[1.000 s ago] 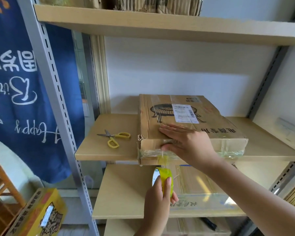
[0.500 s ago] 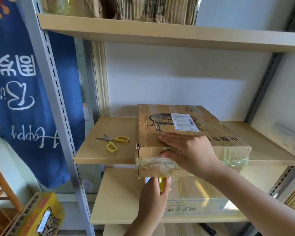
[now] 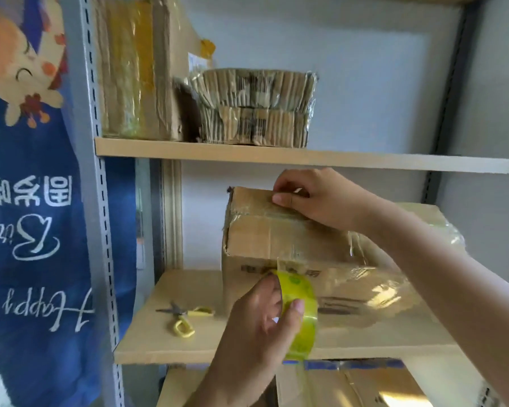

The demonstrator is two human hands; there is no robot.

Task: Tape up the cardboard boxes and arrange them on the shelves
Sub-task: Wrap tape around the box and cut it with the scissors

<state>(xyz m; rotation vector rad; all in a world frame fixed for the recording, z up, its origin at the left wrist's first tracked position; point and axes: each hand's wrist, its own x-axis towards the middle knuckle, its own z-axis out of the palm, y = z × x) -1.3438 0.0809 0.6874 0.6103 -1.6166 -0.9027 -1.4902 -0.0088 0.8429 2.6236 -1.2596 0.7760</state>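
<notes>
A flat cardboard box is tipped up on the middle shelf, its front edge raised and its underside facing me. My right hand grips the box's raised top edge, fingers curled over it. My left hand holds a yellow-green roll of clear tape in front of the box. A strip of tape runs from the roll up onto the box's face. Clear tape wraps the box's right part.
Yellow-handled scissors lie on the middle shelf left of the box. The upper shelf carries an upright taped box and a wrapped bundle of flattened cardboard. Another taped box lies on the shelf below. A blue banner hangs left.
The box has been tipped up from lying flat, and my right hand moved from its top face to its raised edge. My left hand brought the tape roll up in front of the box.
</notes>
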